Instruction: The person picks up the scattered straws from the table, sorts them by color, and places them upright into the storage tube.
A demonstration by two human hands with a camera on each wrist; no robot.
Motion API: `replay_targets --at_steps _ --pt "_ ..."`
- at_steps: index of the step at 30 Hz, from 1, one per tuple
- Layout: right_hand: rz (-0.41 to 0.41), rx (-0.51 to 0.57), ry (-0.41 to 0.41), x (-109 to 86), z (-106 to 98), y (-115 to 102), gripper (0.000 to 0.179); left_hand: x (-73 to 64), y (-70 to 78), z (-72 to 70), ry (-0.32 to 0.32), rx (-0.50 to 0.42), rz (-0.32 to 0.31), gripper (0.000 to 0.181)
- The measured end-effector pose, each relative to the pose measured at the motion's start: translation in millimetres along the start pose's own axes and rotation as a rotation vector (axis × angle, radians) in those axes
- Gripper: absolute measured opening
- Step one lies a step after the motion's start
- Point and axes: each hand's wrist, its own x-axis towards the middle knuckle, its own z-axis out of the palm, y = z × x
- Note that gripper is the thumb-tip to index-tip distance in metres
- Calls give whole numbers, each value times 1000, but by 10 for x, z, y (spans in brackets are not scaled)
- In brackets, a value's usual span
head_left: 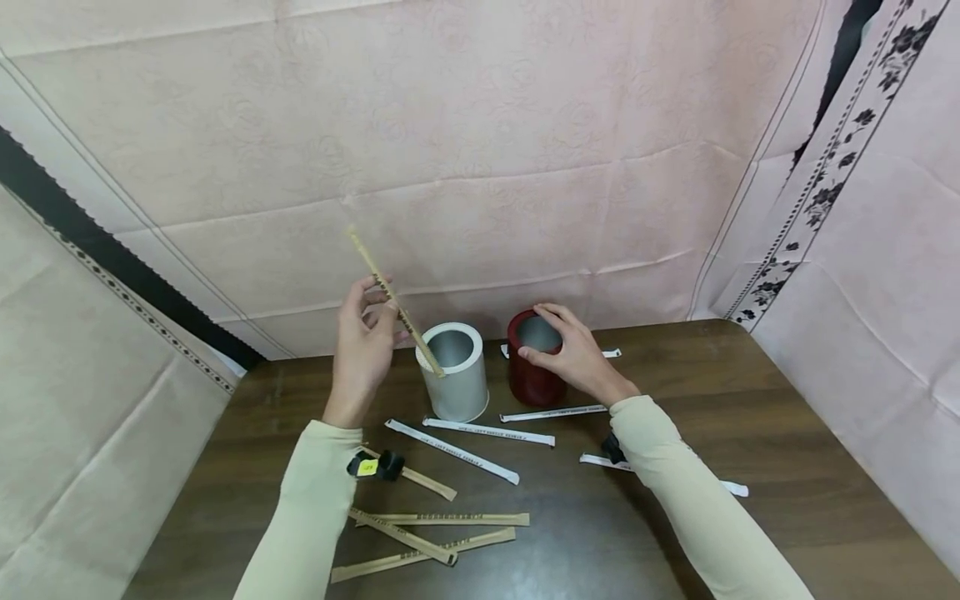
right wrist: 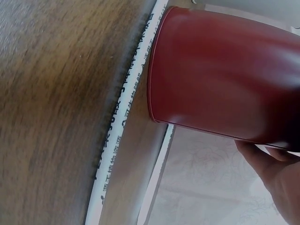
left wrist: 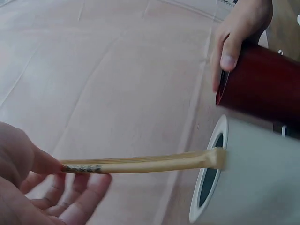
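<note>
My left hand (head_left: 365, 346) pinches a tan paper-wrapped straw (left wrist: 150, 164) between thumb and fingers. The straw slants in the head view, and its lower end overlaps the near rim of a white cup (head_left: 455, 393) with a grey inside. In the left wrist view that end appears right at the cup's mouth. Beside it, on the right, stands a dark red cup (right wrist: 220, 75). My right hand (head_left: 577, 354) grips the red cup near its top, thumb in front and fingers over the far rim. Both cup openings face up.
Several white-wrapped straws (head_left: 487, 432) lie around and in front of the cups, one behind the red cup. Several tan straws (head_left: 442, 519) lie nearer, some crossing, by the left forearm. A pale cloth (head_left: 480, 167) hangs behind the brown wooden table (head_left: 750, 400).
</note>
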Motion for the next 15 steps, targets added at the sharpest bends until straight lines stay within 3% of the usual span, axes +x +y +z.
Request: replay_targets --at_steps 8,15 --pt "-10 3 12 10 10 12 85 11 71 387 52 -78 203 31" --pt "-14 8 19 -2 21 20 84 82 81 687 62 7 386 23"
